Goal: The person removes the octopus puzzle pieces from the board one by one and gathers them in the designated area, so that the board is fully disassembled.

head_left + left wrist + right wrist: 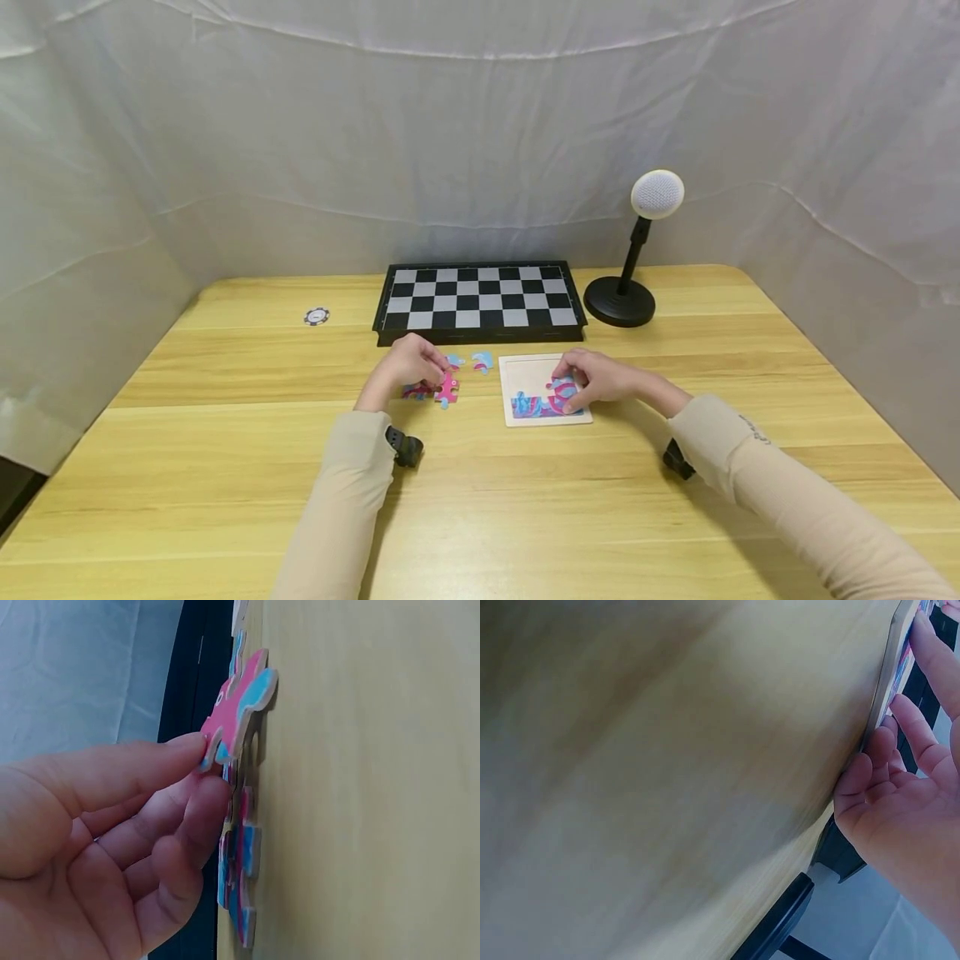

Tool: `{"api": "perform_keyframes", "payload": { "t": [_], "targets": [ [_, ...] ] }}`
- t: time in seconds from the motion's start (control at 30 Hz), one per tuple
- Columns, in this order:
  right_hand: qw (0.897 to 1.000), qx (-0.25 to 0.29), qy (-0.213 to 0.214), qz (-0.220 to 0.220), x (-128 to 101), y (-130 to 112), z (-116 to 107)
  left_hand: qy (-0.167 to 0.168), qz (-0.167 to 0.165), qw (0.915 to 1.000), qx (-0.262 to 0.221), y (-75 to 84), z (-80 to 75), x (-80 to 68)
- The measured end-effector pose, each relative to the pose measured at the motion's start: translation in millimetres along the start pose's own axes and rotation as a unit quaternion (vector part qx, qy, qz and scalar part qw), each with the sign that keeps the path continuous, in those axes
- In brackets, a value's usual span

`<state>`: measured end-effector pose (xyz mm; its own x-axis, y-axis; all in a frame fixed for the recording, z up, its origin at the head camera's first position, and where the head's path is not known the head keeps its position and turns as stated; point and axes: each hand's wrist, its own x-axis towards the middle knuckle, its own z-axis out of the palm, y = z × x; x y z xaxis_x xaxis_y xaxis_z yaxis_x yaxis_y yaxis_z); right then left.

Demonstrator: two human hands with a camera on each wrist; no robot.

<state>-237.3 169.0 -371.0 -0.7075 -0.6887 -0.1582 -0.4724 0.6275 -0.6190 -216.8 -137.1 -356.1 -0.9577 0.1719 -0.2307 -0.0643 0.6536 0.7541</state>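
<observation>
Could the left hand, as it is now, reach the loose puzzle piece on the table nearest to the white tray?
Probably yes: the loose piece lies close to the left hand; nothing tall stands between. However, the hand pinches a pink piece, so it may need to release that first.

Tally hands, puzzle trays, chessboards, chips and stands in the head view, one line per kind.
Hands: 2 (left hand, right hand)
Puzzle tray: 1
Chessboard: 1
Chip: 1
Stand: 1
Total: 6

one puzzle tray [528, 375], one checkerboard [480, 298], one chip [317, 316], one stand [633, 250]
</observation>
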Motion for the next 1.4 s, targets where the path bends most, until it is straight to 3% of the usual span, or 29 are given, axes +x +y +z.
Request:
{"api": "perform_keyframes", "payload": {
  "t": [0.6,1.4],
  "targets": [
    [1.0,0.005,0.0,-0.01,-2.2,-2.0,-1.5,0.001,0.004,1.0,0.005,7.2,2.6,5.0],
    [1.0,0.011,-0.003,-0.019,-6.6,3.7,-5.3,-0.033,0.05,0.9982,-0.005,38.5,30.2,15.8]
  ]
}}
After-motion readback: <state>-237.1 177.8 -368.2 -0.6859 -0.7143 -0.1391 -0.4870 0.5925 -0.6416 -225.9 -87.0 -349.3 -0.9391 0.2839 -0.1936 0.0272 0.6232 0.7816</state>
